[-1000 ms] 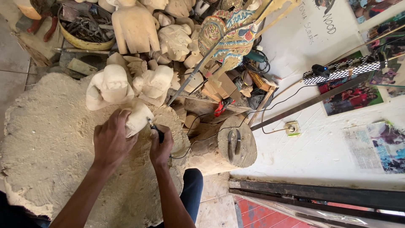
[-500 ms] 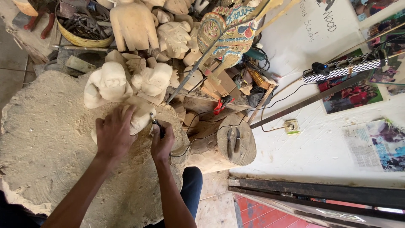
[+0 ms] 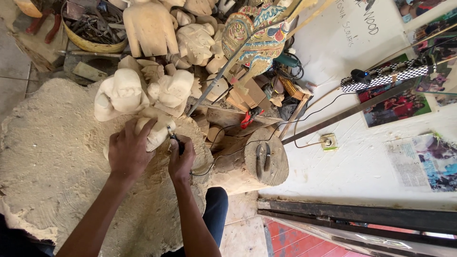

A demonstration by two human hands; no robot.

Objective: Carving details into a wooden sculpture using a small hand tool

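My left hand [image 3: 128, 151] is clamped over a pale, rough-cut wooden carving [image 3: 159, 132] that rests on a heap of sawdust [image 3: 52, 162]. My right hand [image 3: 182, 159] grips a thin dark-handled carving tool [image 3: 174, 139], whose tip touches the carving just right of my left fingers. Most of the carving is hidden under my left hand.
Unfinished pale wood figures [image 3: 124, 90] crowd just beyond the carving. A painted flat puppet on a stick [image 3: 257, 33] leans behind them. A round wooden block with a metal tool on top [image 3: 266, 159] stands at the right. A basket of tools [image 3: 93, 28] sits far left; a power strip [image 3: 385, 74] lies on the wall side.
The view has shifted slightly. Both hands stay on the carving, with small working movements of the tool hand.
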